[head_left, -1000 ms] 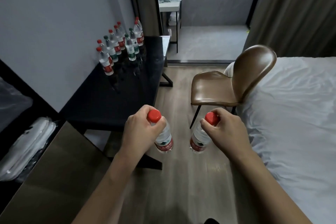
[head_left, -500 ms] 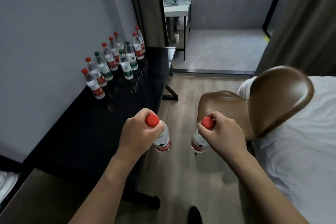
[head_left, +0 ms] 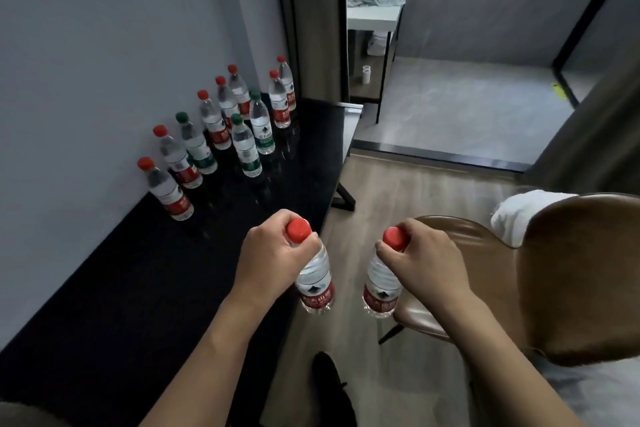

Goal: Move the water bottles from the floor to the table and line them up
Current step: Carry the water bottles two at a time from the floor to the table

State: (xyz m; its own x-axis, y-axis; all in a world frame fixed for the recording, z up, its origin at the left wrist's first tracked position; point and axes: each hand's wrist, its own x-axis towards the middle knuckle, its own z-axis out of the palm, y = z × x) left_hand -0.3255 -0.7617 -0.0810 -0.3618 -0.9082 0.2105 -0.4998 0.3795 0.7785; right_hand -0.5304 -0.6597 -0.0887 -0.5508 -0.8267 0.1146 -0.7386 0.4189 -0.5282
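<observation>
Two hands (head_left: 273, 260) (head_left: 427, 262), fingers round bottlenecks.

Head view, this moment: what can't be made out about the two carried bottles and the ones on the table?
- Necks of both carried bottles: covered by the left hand and right hand.
- Label text on the left bottle and right bottle: blurred, too small.
- Row on the black table: far bottles overlap, so spacing is unclear.
- Table's near end: cut off by the frame's edge.

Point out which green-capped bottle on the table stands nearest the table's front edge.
The green-capped bottle beside the two far red-capped ones: of the three green caps it stands furthest right, while the other two sit closer to the wall.
</observation>
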